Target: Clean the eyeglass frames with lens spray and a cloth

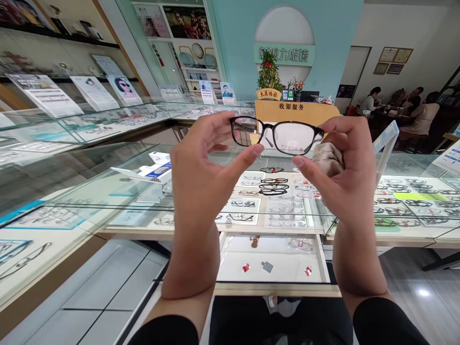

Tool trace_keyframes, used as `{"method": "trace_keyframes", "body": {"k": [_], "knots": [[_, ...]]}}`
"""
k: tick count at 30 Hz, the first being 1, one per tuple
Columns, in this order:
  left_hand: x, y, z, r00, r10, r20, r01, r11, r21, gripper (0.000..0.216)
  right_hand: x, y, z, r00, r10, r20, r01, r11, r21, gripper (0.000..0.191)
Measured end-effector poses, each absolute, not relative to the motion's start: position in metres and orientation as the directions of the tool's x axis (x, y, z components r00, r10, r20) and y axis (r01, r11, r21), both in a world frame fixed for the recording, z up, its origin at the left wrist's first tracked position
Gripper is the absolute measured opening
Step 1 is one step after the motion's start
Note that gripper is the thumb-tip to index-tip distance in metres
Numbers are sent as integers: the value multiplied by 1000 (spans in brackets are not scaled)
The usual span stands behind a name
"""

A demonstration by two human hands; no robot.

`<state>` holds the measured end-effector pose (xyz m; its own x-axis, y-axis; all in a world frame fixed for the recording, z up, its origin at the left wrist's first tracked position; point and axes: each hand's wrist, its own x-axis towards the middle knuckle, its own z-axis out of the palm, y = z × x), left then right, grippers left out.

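I hold a pair of black-framed glasses [278, 136] up in front of me with both hands. My left hand [204, 167] pinches the frame's left end between thumb and fingers. My right hand [345, 167] grips the right end and also keeps a crumpled beige cleaning cloth [327, 158] tucked against its palm. The lenses face me, level, above a glass display counter [201, 211].
Glass showcases filled with eyeglass frames [273, 187] surround me on the left, front and right. An open drawer [269, 263] with small items lies below my hands. A yellow cashier desk [296, 111] stands behind. People sit at a table [402, 108] at the far right.
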<state>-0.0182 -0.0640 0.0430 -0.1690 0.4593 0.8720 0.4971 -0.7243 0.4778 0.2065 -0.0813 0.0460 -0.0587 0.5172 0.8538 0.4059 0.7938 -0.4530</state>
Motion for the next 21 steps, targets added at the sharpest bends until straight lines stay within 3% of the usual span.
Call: {"method": "trace_keyframes", "body": {"k": [7, 11, 17, 21], "knots": [[-17, -65, 43, -214, 352, 911, 562, -719, 409, 59, 204, -83, 49, 8, 579, 815, 332, 768, -548, 48], [-18, -65, 44, -236, 277, 931, 605, -708, 364, 59, 205, -82, 51, 33, 616, 787, 365, 725, -584, 38], [-15, -62, 44, -280, 201, 939, 571, -751, 332, 64, 205, -81, 50, 50, 622, 782, 268, 746, -610, 31], [-15, -64, 44, -267, 245, 932, 551, -754, 356, 59, 207, -81, 50, 67, 601, 796, 311, 746, -589, 26]]}}
